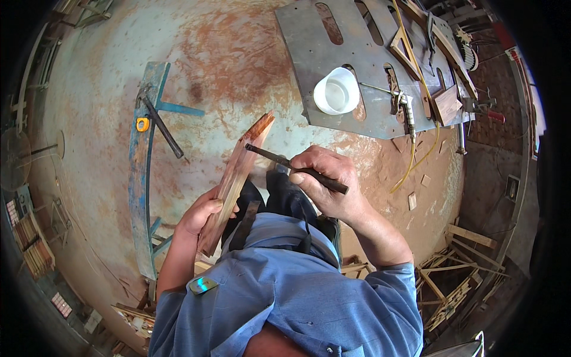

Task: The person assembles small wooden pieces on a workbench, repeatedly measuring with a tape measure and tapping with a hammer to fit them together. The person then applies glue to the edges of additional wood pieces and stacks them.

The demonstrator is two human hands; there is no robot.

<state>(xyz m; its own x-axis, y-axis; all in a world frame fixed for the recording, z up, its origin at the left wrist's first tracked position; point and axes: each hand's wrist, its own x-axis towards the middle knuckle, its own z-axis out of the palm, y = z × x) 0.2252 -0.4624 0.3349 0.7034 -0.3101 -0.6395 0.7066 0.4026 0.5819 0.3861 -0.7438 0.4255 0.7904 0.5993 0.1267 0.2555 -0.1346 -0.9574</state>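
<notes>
Above the blotched floor (232,65), just ahead of your waist, a long reddish-brown strip of wood (232,172) slanted up and away, off any table, its far end narrowed and darker, with a wet look. Your left hand (203,213) carried it, the fingers closed around its lower part. Your right hand (327,178) gripped a slim dark tool (270,157), perhaps a brush, its fingers wrapped around the handle and the thumb laid along it. The tool's tip lay over the strip's face, just below the dark end; whether it pressed on the wood could not be told.

Beyond your right hand stood a grey slotted metal table (375,119). Near its nearest left corner sat a white tub (322,90); close to its near edge lay an air gun (408,113) with a yellow hose (411,156) hanging over that edge. To your left, a narrow blue table (140,196) held a hammer (164,130), its handle jutting past the right edge, and an orange tape measure (142,124) by the left edge.

The step in hand seemed to be coating the strip's far end. The next move appeared to call for a steady left hold and light, even strokes.
</notes>
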